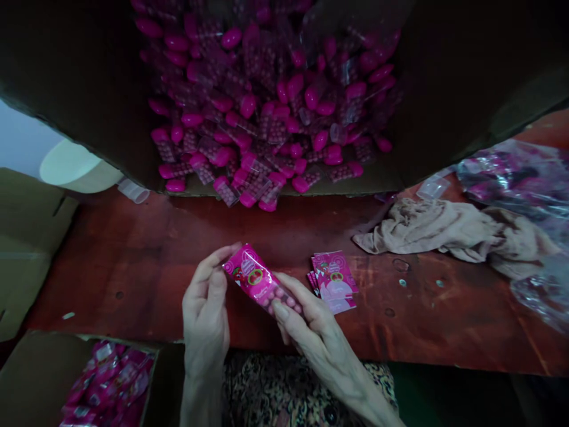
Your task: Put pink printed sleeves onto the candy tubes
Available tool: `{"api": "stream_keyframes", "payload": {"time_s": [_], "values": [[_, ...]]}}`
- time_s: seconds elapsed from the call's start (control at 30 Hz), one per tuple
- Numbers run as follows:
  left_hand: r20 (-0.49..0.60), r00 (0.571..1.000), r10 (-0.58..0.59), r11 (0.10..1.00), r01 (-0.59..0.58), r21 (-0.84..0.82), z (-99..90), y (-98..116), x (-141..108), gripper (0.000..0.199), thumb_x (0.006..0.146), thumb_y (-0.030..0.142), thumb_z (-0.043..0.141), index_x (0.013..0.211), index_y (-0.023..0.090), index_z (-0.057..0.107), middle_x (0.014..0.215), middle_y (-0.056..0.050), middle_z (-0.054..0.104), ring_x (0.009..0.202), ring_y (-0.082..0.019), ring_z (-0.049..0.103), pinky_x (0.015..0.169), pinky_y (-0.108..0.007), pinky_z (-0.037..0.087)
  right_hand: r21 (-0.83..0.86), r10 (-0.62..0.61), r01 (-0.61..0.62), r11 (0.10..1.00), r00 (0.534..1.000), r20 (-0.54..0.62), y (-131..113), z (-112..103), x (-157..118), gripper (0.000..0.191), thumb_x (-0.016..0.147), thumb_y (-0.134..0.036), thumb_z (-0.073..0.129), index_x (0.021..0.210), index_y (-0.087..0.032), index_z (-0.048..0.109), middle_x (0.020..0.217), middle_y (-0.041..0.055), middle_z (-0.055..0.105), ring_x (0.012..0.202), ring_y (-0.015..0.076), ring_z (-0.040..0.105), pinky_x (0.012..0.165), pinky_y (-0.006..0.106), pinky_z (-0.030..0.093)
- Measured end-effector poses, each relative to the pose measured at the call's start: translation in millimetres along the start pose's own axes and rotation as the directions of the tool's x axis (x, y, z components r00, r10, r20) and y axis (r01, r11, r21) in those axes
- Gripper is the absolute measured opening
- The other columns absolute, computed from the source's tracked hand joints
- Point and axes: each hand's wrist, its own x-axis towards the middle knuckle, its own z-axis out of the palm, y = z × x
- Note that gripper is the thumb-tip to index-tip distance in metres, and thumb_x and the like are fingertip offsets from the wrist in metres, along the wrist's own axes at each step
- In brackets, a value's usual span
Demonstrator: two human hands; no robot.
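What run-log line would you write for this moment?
left hand: holds pink printed packet | right hand: holds its beaded end | beside: stack of pink printed packets

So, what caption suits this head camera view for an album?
Left hand and right hand hold a pink packet over a red table, near pink cards, below a box of pink blister strips.

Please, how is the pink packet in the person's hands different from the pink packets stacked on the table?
The held packet is single, while the stack holds several, slightly fanned. The held packet bulges with round pink pieces at one end; the stacked packets lie flat. The held packet is raised between the left hand and right hand; the stack lies on the reddish table. Both show pink printing with a green ring.
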Motion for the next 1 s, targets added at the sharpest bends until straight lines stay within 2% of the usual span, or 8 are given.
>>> {"api": "stream_keyframes", "payload": {"time_s": [0.13,0.23,0.37,0.57,0.7,0.8,0.9,1.0], "values": [[0.129,0.991,0.045,0.994,-0.058,0.097,-5.7,5.0,13.5,0.003,0.074,0.018,0.067,0.073,0.019,0.069,0.098,-0.004,0.07,0.096,-0.017,0.06,0.086,-0.026,0.043,0.026,0.007,-0.007,1.0,1.0,0.026,3.4,0.5,-3.1,0.036,0.091,-0.04,0.046,0.122,-0.024,0.053,0.069,-0.0026,0.049,0.057,0.0096,0.04,0.05,0.021,0.036],[0.22,0.974,-0.051,0.999,0.048,0.019,-9.2,9.4,14.8,0.015,0.074,0.018,0.066,0.059,0.017,0.064,0.096,-0.006,0.07,0.091,-0.016,0.06,0.083,-0.024,0.043,0.026,0.03,-0.03,0.999,1.0,-0.004,7.9,-0.2,-6.3,0.037,0.089,-0.04,0.048,0.123,-0.025,0.054,0.076,0.0,0.053,0.06,0.0107,0.043,0.051,0.021,0.038],[0.304,0.938,-0.167,0.967,0.216,-0.133,-10.5,7.0,8.8,0.016,0.078,0.029,0.062,0.071,0.016,0.069,0.095,-0.007,0.068,0.088,-0.016,0.06,0.078,-0.024,0.046,0.121,0.079,-0.082,0.989,0.996,0.027,12.4,-0.5,-6.5,0.037,0.087,-0.04,0.053,0.12,-0.025,0.057,0.074,-0.0007,0.053,0.06,0.0102,0.043,0.051,0.021,0.037],[0.214,0.965,-0.153,0.963,0.194,-0.188,1.0,-3.6,1.5,0.022,0.085,0.029,0.05,0.082,0.018,0.069,0.089,-0.006,0.066,0.091,-0.018,0.059,0.078,-0.027,0.047,0.348,0.142,-0.204,0.915,0.97,0.196,14.4,-3.6,-0.2,0.042,0.086,-0.043,0.054,0.122,-0.022,0.053,0.063,-0.0049,0.046,0.046,0.0052,0.032,0.039,0.017,0.025],[0.018,0.997,0.079,0.997,-0.079,0.0,13.2,-0.9,-1.2,0.017,0.082,0.019,0.055,0.066,0.019,0.062,0.093,-0.003,0.064,0.088,-0.015,0.056,0.082,-0.025,0.042,0.087,0.051,-0.051,0.995,0.999,0.008,8.3,-5.3,-1.6,0.036,0.088,-0.037,0.052,0.121,-0.024,0.056,0.076,0.0002,0.059,0.061,0.0102,0.05,0.053,0.021,0.043],[-0.1,0.963,0.25,0.966,-0.241,0.095,16.6,0.3,-2.7,0.018,0.078,0.014,0.057,0.061,0.019,0.059,0.094,-0.002,0.063,0.094,-0.016,0.055,0.09,-0.027,0.038,-0.129,-0.088,0.081,0.988,0.995,-0.044,2.1,-5.3,-3.0,0.032,0.09,-0.031,0.048,0.12,-0.027,0.058,0.094,0.0027,0.065,0.078,0.0154,0.059,0.072,0.028,0.049],[-0.011,0.993,0.118,0.993,-0.118,-0.016,12.0,-0.5,-1.9,0.017,0.08,0.016,0.056,0.064,0.019,0.061,0.101,-0.003,0.064,0.093,-0.018,0.058,0.089,-0.032,0.042,-0.152,-0.096,0.094,0.984,0.995,-0.002,2.3,-6.2,-4.0,0.032,0.091,-0.031,0.046,0.121,-0.026,0.057,0.097,0.0033,0.066,0.08,0.017,0.06,0.074,0.03,0.05],[0.077,0.995,-0.056,0.993,0.064,-0.1,5.6,-1.4,0.5,0.019,0.082,0.02,0.055,0.064,0.018,0.062,0.107,-0.005,0.064,0.093,-0.016,0.06,0.084,-0.028,0.046,-0.072,-0.003,0.004,0.997,1.0,0.011,9.3,-7.6,-5.1,0.035,0.089,-0.036,0.05,0.123,-0.028,0.056,0.099,0.0026,0.064,0.085,0.0163,0.057,0.076,0.03,0.049]]}}
